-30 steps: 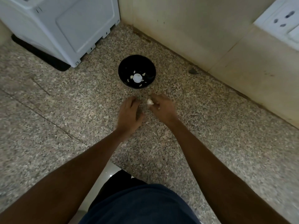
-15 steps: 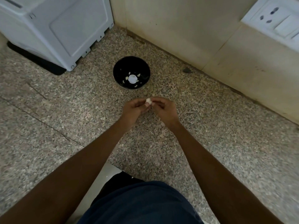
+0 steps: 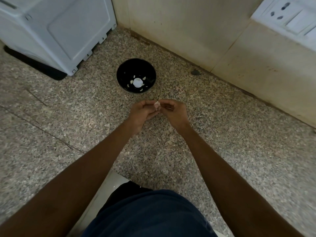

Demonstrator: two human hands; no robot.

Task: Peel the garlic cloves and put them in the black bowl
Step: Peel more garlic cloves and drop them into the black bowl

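from the head view, both hands have lifted off the floor and met just in front of the black bowl (image 3: 136,75). a second ago the left hand (image 3: 142,112) lay flat; now it pinches the garlic clove (image 3: 157,105) together with the right hand (image 3: 172,111). peeling looks to be starting. a few pale pieces already sit inside the bowl. no writing can be read anywhere.
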